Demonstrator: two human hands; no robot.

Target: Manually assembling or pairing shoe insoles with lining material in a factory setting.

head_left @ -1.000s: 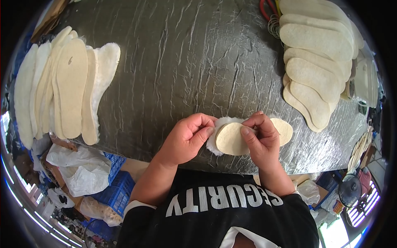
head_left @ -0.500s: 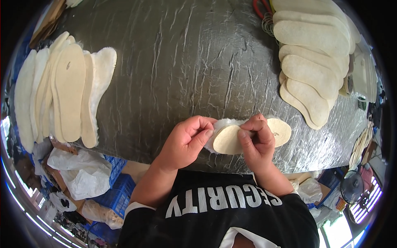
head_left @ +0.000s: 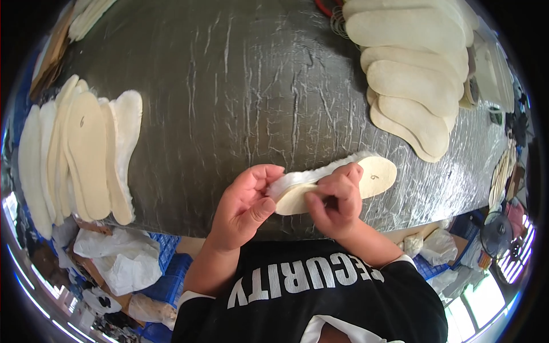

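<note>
In front of my body lies a fleece-lined insole (head_left: pixel 380 176), its smooth beige face up, with white fuzz along the far edge. My right hand (head_left: pixel 337 200) is closed on its middle, fingers bent and thumb pressed against the beige surface. Around the left end is my left hand (head_left: pixel 243 208), thumb and forefinger apart, the fingertips by the fuzzy edge. A beige layer (head_left: pixel 294 203) at that end sits slightly apart from the white fleece (head_left: pixel 289 182). The right hand hides the middle of the insole.
A row of insoles (head_left: pixel 88 154) overlaps at the table's left. More beige insoles (head_left: pixel 412 86) fan out at the far right, beside coiled wire (head_left: pixel 338 26). Dark, wrinkled sheeting covers the table (head_left: pixel 229 103). Blue crates (head_left: pixel 171 280) and plastic bags (head_left: pixel 123 257) stand below the near edge.
My left hand's pinch has loosened, its thumb and forefinger spreading apart. My right hand and the insole have shifted slightly left. The whole view has turned a little.
</note>
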